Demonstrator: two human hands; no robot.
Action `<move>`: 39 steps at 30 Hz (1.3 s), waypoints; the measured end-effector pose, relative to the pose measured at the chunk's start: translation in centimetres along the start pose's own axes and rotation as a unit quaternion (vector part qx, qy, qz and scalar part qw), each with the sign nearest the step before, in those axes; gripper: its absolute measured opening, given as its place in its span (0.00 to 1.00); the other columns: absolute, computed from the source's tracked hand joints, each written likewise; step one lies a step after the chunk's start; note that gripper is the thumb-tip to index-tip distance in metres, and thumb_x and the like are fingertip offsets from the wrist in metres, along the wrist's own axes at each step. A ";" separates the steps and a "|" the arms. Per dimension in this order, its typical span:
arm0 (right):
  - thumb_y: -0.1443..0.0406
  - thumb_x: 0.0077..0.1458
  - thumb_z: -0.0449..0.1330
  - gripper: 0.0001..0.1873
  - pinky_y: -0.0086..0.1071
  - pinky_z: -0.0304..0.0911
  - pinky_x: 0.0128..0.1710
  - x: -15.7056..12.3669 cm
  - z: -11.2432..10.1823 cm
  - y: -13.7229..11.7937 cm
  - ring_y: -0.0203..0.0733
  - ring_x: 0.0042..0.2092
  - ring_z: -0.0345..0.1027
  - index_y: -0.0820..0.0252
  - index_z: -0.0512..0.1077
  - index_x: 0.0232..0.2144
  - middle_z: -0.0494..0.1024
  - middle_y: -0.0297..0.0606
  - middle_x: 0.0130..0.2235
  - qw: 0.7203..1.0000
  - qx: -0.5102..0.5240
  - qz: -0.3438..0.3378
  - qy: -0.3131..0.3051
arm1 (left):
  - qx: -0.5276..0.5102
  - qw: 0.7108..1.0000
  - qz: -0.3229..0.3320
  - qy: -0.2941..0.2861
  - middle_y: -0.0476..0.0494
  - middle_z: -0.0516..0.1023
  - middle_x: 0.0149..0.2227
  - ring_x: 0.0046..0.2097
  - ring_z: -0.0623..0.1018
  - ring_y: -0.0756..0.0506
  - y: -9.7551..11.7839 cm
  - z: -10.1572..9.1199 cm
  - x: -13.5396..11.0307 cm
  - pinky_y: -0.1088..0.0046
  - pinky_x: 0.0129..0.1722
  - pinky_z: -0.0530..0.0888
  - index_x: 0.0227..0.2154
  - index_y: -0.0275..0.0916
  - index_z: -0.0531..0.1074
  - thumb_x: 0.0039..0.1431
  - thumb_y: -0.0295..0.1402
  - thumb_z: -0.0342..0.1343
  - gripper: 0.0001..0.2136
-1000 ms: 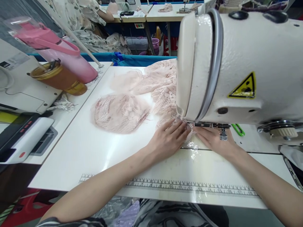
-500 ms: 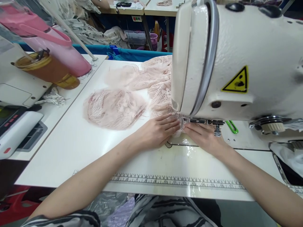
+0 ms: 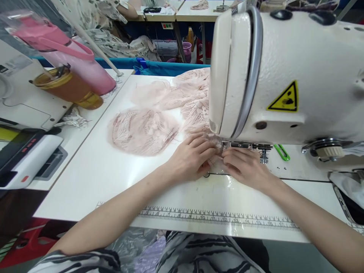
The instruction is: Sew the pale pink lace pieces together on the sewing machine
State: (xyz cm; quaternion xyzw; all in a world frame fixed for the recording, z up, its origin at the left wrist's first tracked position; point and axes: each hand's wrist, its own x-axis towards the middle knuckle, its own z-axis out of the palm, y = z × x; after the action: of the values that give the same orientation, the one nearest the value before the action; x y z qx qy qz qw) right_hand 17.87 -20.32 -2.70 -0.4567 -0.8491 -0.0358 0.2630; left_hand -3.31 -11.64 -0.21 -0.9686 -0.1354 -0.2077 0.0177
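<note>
Working at needle end of cream-white industrial sewing machine (image 3: 284, 57). Pinching small pale pink lace piece (image 3: 212, 139) with left hand (image 3: 192, 159): fingers curled, grip clamped on its near edge. Lace piece flat on white surface (image 3: 113, 178), right at metal presser foot (image 3: 227, 144), partly under machine head. Touching same lace piece from 4 o'clock with right hand (image 3: 246, 167): fingertips on fabric, thumb hidden, so can't tell grip apart or together. Hands almost touching, left at 8 o'clock of presser foot.

Around:
- rounded stack of pink lace cut pieces (image 3: 142, 131) at 10 o'clock of left hand, near but apart
- more loose pink lace (image 3: 182, 94) at 12 o'clock, running behind machine head
- green plastic loop (image 3: 281, 152) at 3 o'clock of presser foot
- yellow triangular warning sticker (image 3: 284, 98) on machine body
- printed ruler scale (image 3: 216, 219) at 6 o'clock, along near edge of surface
- far 10 o'clock: pink plastic bottle (image 3: 76, 64) tilted over amber-brown cup (image 3: 66, 89)
- 9 o'clock: white device with red buttons (image 3: 28, 155)
- another person in floral-print clothing (image 3: 93, 22) at 11 o'clock, seated at next surface
</note>
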 end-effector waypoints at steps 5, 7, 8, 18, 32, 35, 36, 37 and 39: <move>0.68 0.59 0.54 0.03 0.32 0.58 0.39 -0.2 -0.6 -0.4 0.36 0.41 0.69 0.58 0.68 0.34 0.76 0.31 0.33 1.000 -0.001 -0.022 -0.003 | 0.018 0.998 0.060 0.032 0.50 0.76 0.29 0.34 0.73 0.48 0.4 -0.5 0.1 0.64 0.48 0.69 0.27 0.40 0.71 0.62 0.31 0.51 0.09; 0.67 0.59 0.55 0.04 0.34 0.59 0.41 -0.4 -0.7 -0.5 0.36 0.41 0.69 0.58 0.69 0.38 0.76 0.32 0.35 0.999 -0.010 -0.032 0.007 | 0.034 0.994 0.097 0.044 0.53 0.75 0.27 0.32 0.72 0.50 0.5 -0.7 0.1 0.65 0.49 0.68 0.27 0.41 0.71 0.64 0.31 0.50 0.10; 0.66 0.59 0.56 0.05 0.34 0.59 0.42 -0.4 -0.8 -0.5 0.37 0.41 0.69 0.57 0.69 0.39 0.77 0.32 0.35 0.999 -0.014 -0.039 0.015 | 0.045 0.992 0.108 0.050 0.53 0.74 0.27 0.32 0.71 0.50 0.6 -0.7 0.0 0.66 0.49 0.68 0.27 0.42 0.71 0.64 0.32 0.50 0.10; 0.72 0.53 0.63 0.09 0.38 0.61 0.59 0.2 -1.8 -1.4 0.36 0.44 0.69 0.56 0.71 0.36 0.78 0.29 0.36 0.993 0.021 -0.104 0.044 | 0.076 0.980 0.161 0.093 0.56 0.73 0.25 0.30 0.70 0.52 1.2 -0.8 0.1 0.69 0.44 0.71 0.22 0.42 0.69 0.63 0.26 0.52 0.13; 0.73 0.59 0.56 0.11 0.31 0.69 0.46 -0.7 -1.3 -1.3 0.35 0.46 0.71 0.56 0.73 0.42 0.80 0.29 0.41 0.997 -0.015 -0.075 -0.020 | -0.028 0.995 0.044 -0.081 0.31 0.67 0.59 0.62 0.67 0.37 0.7 0.4 -0.7 0.58 0.60 0.67 0.60 0.26 0.59 0.65 0.40 0.46 0.27; 0.72 0.60 0.54 0.13 0.29 0.69 0.42 -0.7 -1.2 -1.4 0.35 0.46 0.71 0.53 0.74 0.42 0.80 0.31 0.40 0.997 -0.019 -0.063 -0.028 | -0.022 0.995 0.033 -0.089 0.32 0.67 0.60 0.62 0.66 0.37 0.7 0.6 -0.8 0.57 0.60 0.67 0.61 0.28 0.59 0.64 0.41 0.47 0.27; 0.72 0.61 0.53 0.13 0.29 0.69 0.41 -0.7 -1.2 -1.4 0.34 0.46 0.71 0.53 0.74 0.42 0.80 0.31 0.39 0.997 -0.020 -0.063 -0.030 | -0.020 0.995 0.033 -0.093 0.33 0.67 0.60 0.62 0.66 0.37 0.7 0.6 -0.8 0.57 0.60 0.67 0.61 0.29 0.60 0.64 0.41 0.48 0.27; 0.72 0.61 0.53 0.13 0.29 0.69 0.42 -0.6 -1.2 -1.4 0.34 0.46 0.71 0.53 0.73 0.42 0.80 0.31 0.39 0.997 -0.023 -0.065 -0.031 | -0.018 0.995 0.034 -0.096 0.33 0.67 0.60 0.62 0.66 0.36 0.7 0.5 -0.8 0.57 0.60 0.67 0.60 0.29 0.61 0.64 0.41 0.48 0.27; 0.72 0.62 0.52 0.12 0.30 0.68 0.44 -0.6 -1.1 -1.5 0.34 0.45 0.71 0.54 0.73 0.41 0.80 0.31 0.38 0.996 -0.033 -0.073 -0.026 | -0.016 0.994 0.037 -0.101 0.33 0.67 0.60 0.63 0.65 0.35 0.6 0.5 -0.8 0.56 0.59 0.68 0.60 0.30 0.62 0.63 0.40 0.49 0.26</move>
State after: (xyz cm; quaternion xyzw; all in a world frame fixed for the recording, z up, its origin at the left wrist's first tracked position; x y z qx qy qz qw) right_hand 17.44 -21.97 -1.74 -0.4027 -0.8852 -0.0711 0.2219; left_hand -3.60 -12.39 -0.96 -0.9892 -0.0970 -0.1097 -0.0039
